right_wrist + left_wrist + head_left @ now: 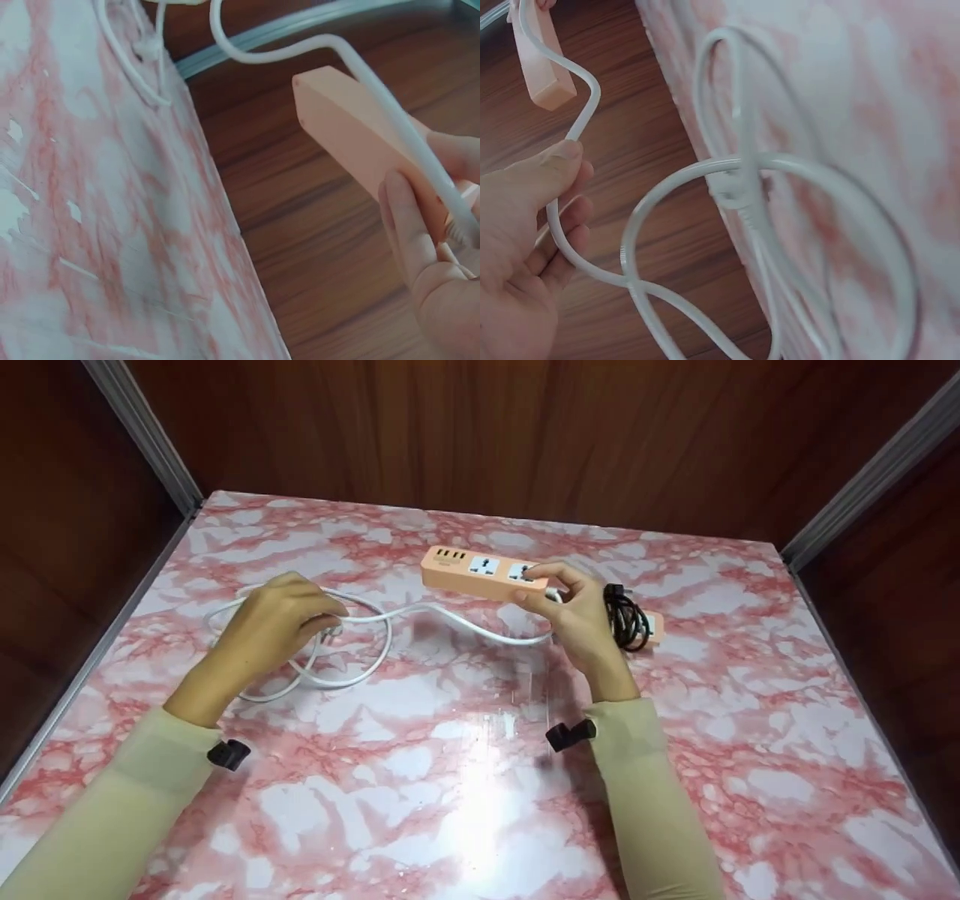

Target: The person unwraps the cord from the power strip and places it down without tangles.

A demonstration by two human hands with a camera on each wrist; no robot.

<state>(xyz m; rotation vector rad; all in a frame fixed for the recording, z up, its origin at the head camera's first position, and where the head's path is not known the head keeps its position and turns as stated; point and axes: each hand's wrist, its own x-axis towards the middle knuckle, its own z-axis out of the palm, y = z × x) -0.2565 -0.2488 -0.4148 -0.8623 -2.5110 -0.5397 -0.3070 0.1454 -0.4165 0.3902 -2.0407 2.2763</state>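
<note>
An orange power strip point(457, 577) with white sockets and several USB ports is held by its right end in my right hand point(581, 619). The thumb is at its near side, the fingers over the top, and its shadow falls on the table below. From that end a white cord point(480, 628) runs left to my left hand point(277, 622), which pinches it between thumb and fingers. Beyond the pinch the cord lies in loose loops point(386, 649) under and around the left hand. The white plug point(731, 187) shows among the loops in the left wrist view.
Just right of my right hand lies a second orange power strip point(657, 628) with a coiled black cord point(630, 622) over it. The marbled pink and white table point(420, 780) is bounded by dark wood panels point(480, 442) at the back and sides.
</note>
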